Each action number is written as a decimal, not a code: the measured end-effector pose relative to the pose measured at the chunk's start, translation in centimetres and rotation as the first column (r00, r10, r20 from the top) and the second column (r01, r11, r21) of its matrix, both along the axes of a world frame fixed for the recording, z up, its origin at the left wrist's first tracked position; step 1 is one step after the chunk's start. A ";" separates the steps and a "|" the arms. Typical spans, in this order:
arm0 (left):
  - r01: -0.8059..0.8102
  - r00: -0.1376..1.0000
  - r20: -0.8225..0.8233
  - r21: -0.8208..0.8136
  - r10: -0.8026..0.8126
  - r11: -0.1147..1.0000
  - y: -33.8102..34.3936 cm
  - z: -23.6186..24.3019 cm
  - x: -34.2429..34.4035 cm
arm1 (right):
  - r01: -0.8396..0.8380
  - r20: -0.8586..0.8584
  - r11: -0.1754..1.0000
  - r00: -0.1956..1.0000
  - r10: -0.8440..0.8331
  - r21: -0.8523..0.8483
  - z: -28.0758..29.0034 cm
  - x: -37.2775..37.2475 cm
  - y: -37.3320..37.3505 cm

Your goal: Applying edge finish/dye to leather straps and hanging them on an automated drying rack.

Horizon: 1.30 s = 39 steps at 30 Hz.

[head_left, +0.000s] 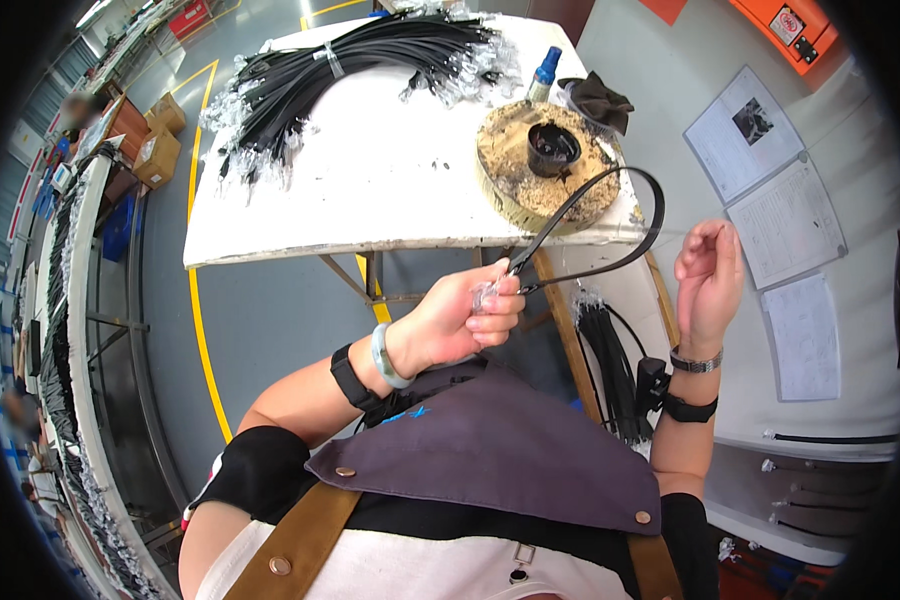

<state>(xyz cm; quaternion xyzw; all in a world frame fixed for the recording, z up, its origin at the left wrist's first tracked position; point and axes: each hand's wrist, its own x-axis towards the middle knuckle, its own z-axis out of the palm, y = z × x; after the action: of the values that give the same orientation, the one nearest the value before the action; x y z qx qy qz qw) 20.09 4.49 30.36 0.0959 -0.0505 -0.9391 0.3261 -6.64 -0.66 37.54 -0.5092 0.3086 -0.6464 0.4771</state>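
My left hand [475, 312] is closed around the plastic-wrapped ends of a black strap [659, 213]. The strap bends into a loop that reaches up and right, past the front of a round, stained block [498, 150]. My right hand [708, 280] is raised to the right of the loop, apart from it. Its fingers are curled in with the tips together; anything between them is too small to make out. On the block stands a black cup [553, 150] with dark residue inside.
A tied bundle of black straps [370, 62] lies across the white table [370, 205]. Behind the block are a blue-capped bottle [546, 66] and a dark cloth [600, 102]. More straps [612, 365] hang below. Paper sheets [790, 220] cover the right wall; a long bench [95, 250] runs along the left.
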 end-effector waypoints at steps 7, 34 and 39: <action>0.010 0.998 0.057 -0.013 -0.009 1.000 1.2 -0.6 1.2 | 0.112 -0.405 0.981 0.898 -0.169 -0.161 3.7 1.3 -7.2; 0.002 0.979 -0.203 0.110 0.021 0.994 0.3 1.0 0.2 | -0.237 -0.739 0.724 0.424 -0.523 -0.648 -6.0 4.3 5.2; 0.001 0.973 -0.230 0.110 0.025 0.994 0.3 1.7 0.3 | -0.204 -0.711 0.715 0.456 -0.535 -0.669 -6.1 5.3 5.1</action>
<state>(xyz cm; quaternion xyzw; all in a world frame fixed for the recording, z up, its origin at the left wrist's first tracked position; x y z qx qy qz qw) 20.41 4.78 32.02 0.0039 0.0400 -0.9432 0.3297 -1.37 4.45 31.46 -0.8630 0.3024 -0.4025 -0.0426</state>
